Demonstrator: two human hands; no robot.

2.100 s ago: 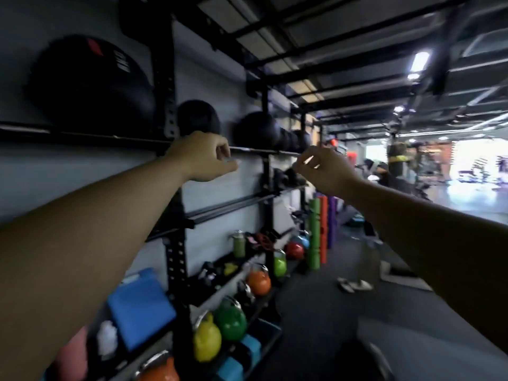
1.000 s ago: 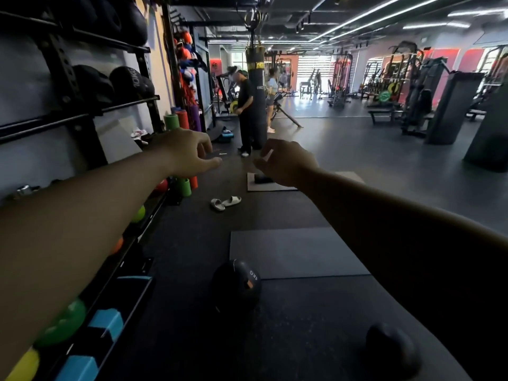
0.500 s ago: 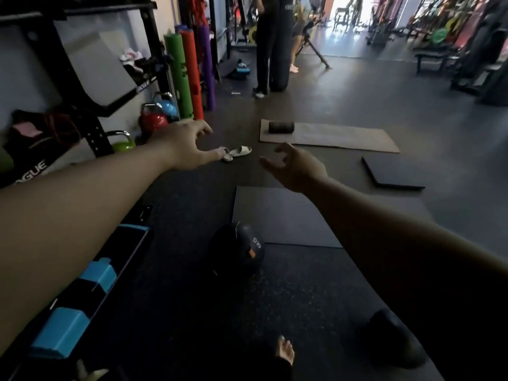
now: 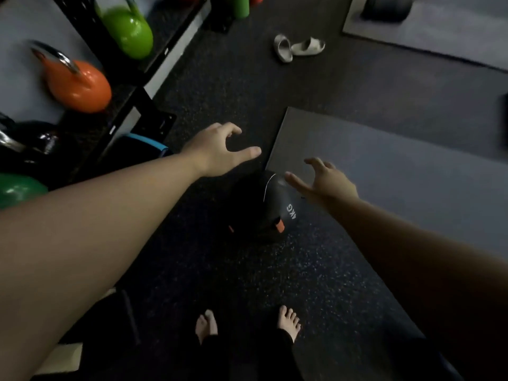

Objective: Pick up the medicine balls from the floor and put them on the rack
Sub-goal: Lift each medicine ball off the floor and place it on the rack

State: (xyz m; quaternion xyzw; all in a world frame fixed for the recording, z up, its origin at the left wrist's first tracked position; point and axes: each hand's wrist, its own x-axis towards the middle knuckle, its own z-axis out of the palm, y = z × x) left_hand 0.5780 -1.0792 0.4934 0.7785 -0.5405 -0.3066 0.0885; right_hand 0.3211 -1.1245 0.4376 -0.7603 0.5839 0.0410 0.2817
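Observation:
A black medicine ball [image 4: 261, 206] marked 4KG lies on the dark speckled floor in front of my bare feet. My left hand [image 4: 217, 151] hovers above its far left side, fingers spread and empty. On the ball's right, my right hand [image 4: 325, 180] is open too, its thumb just over the ball's upper right edge. Neither hand grips the ball. The black rack [image 4: 123, 105] stands at the left; only its lower shelves show.
Green [image 4: 129, 31] and orange [image 4: 78, 83] kettlebells sit on the rack's lower shelves. A grey mat [image 4: 398, 166] lies right of the ball. A pair of pale slippers [image 4: 297, 49] lies further ahead. Another mat with a dark roller [image 4: 387, 6] is at the top right.
My view has tipped from the rack's top shelf down to the floor. Both arms have come down toward the 4KG ball, and my hands have opened on either side of it.

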